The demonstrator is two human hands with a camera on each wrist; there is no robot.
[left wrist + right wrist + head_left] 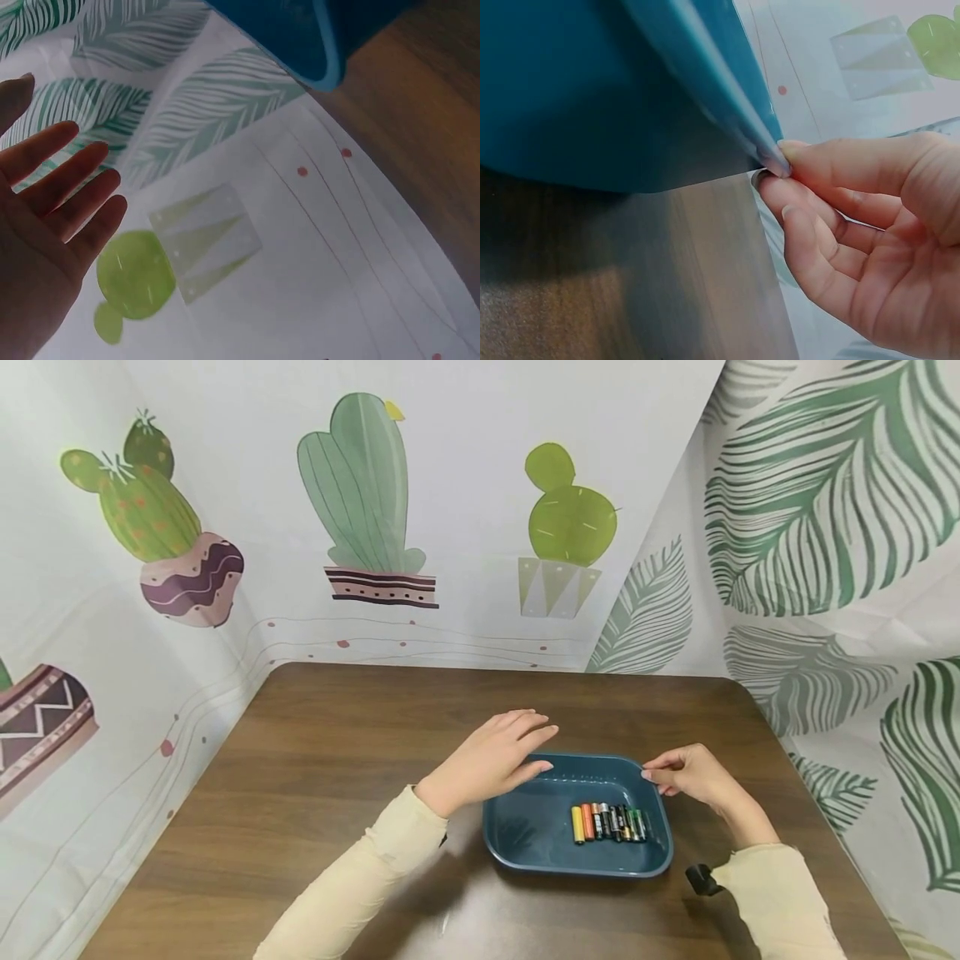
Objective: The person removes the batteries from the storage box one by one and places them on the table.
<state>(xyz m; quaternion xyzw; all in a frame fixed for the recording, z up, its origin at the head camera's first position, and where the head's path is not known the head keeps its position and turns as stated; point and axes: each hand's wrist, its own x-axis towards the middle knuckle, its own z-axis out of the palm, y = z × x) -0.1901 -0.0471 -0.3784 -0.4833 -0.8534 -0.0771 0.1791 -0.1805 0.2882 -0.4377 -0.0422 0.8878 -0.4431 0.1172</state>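
A dark blue rectangular tray (525, 863) lies on the brown table, and several batteries (602, 823) stand side by side in a row toward its right part. Their wrappers are yellow, orange, black and green. At the tray's far right corner, my right hand (693, 774) pinches the rim between thumb and fingers; the right wrist view shows this pinch (855, 232) up close. Above the tray's far left corner, my left hand (491, 758) hovers with its fingers spread and relaxed. Nothing lies in that hand (45, 232) in the left wrist view.
The wooden table (337, 760) reaches out to the left of the tray. A wall cloth printed with cacti (367, 502) and leaves (817, 502) hangs behind and beside it. A black band piece (702, 880) shows at the right sleeve.
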